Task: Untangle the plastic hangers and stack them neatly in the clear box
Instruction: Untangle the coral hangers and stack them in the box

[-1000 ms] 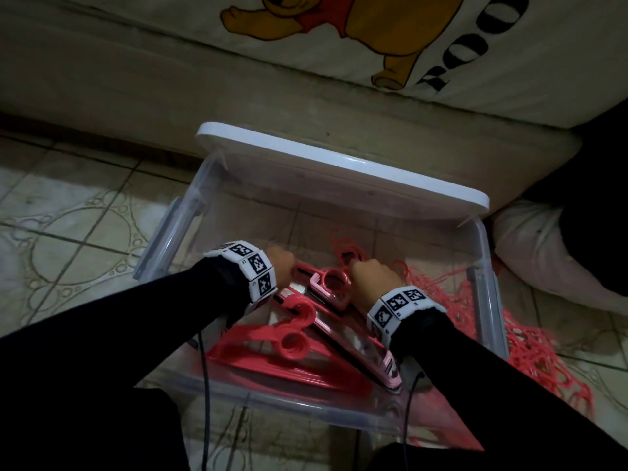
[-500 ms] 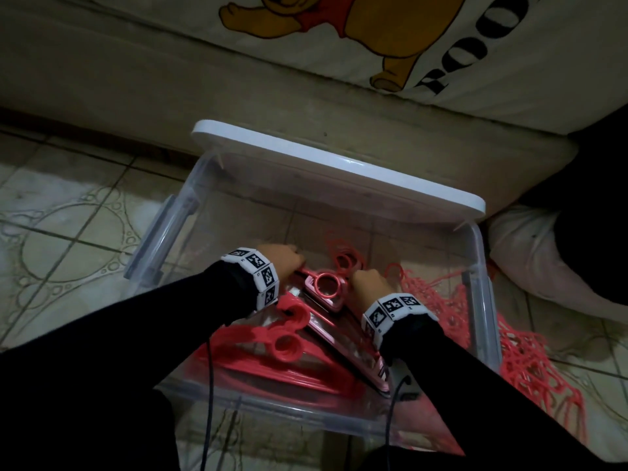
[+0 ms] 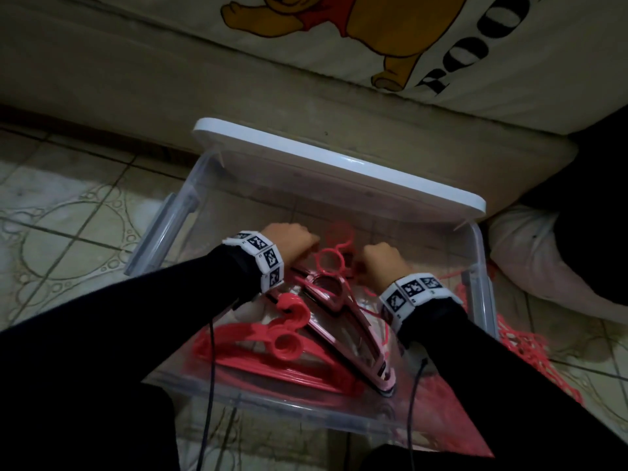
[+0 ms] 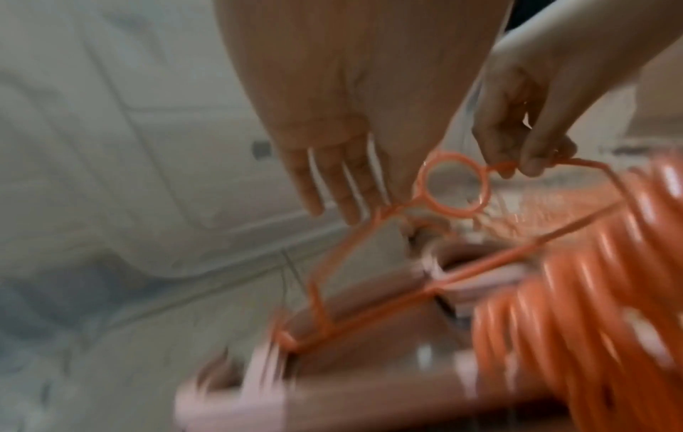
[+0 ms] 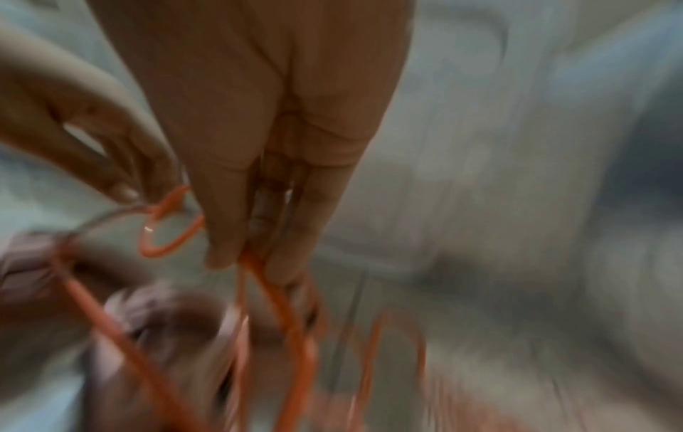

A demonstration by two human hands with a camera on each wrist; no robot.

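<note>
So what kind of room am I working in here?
Most likely a bedroom at home: a mattress under a cartoon-bear sheet sits on a patterned tile floor, and the clear box of hangers stands on that floor.

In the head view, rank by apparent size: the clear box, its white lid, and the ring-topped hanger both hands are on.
1. clear box
2. white lid, nearly as wide
3. ring-topped hanger, partly hidden

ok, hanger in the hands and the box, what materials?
Hanger: thin moulded plastic, coral-red, slightly glossy; highlights glint on its ring. Box: clear rigid plastic, since floor tiles show through its walls. Lid: opaque white, probably plastic too.
</note>
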